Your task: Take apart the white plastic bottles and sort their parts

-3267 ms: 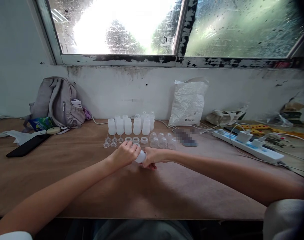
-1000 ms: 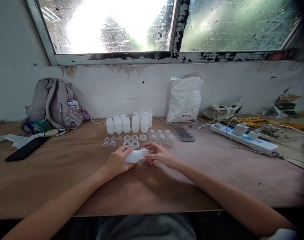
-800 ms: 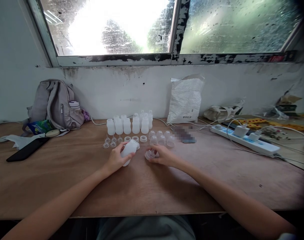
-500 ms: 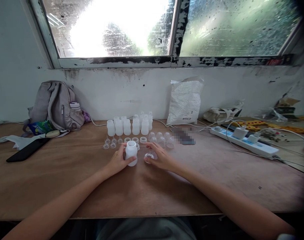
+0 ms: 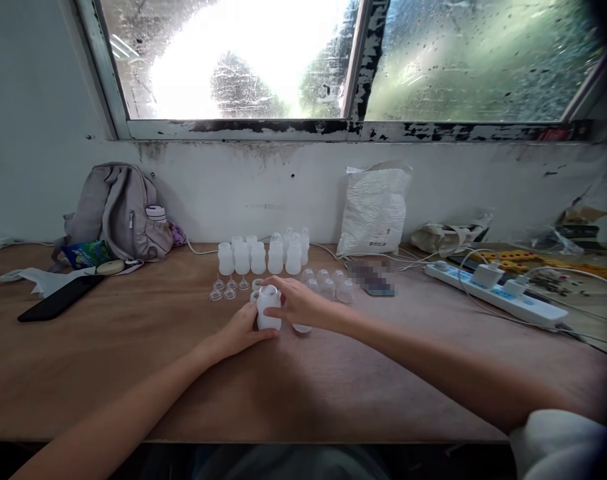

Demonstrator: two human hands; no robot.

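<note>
A small white plastic bottle [image 5: 268, 308] stands upright with its mouth uncovered on the wooden table [image 5: 133, 360]. My left hand [image 5: 243, 331] is wrapped around its lower part from the left. My right hand [image 5: 300, 303] reaches across from the right, fingers stretched over the bottle's mouth toward the white rings [image 5: 256, 285] behind it, thumb by the bottle's side. A clear cap [image 5: 302, 328] lies on the table just under my right hand. Behind stand a row of white bottles [image 5: 263, 257], some clear teats [image 5: 228, 288] and several clear domed caps [image 5: 328, 283].
A grey backpack [image 5: 118, 210] leans on the wall at the left, with a black phone [image 5: 60, 298] in front of it. A white bag [image 5: 376, 207] stands at the back centre-right. A power strip [image 5: 493, 293] with plugs and cables lies on the right.
The bottle lay sideways between both hands; my right hand took its clear cap off and set it down. My left hand stood the bottle upright, and my right hand now reaches over it.
</note>
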